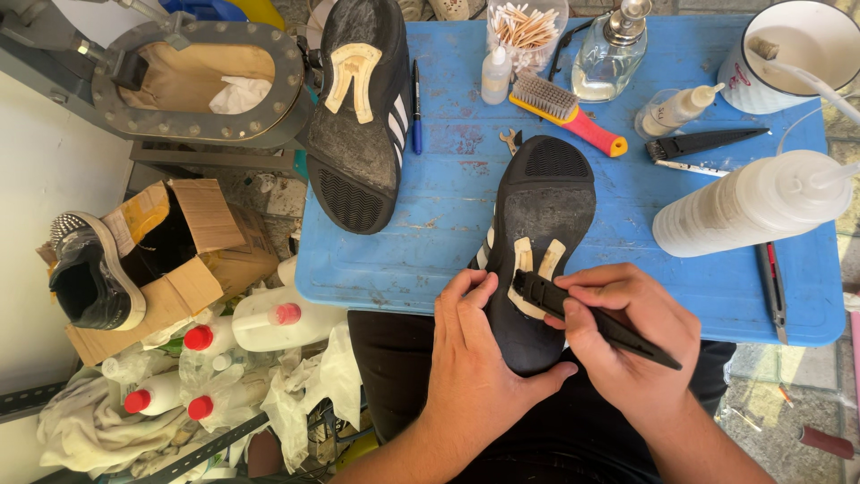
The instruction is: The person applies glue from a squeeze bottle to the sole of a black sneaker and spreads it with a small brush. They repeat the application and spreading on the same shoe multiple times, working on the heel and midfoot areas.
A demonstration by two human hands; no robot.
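Left hand (472, 358) steadies shoe (542, 215) overhanging table edge (394, 291)

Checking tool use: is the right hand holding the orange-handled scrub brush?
No, the right hand grips a black knife-like tool against the black shoe sole; the orange-handled scrub brush lies untouched.

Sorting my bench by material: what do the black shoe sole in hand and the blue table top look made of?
Black shoe sole: likely matte rubber, with moulded tread and dusty scuffs. Blue table top: seemingly moulded plastic, with a rounded rim and scratched, stained surface.
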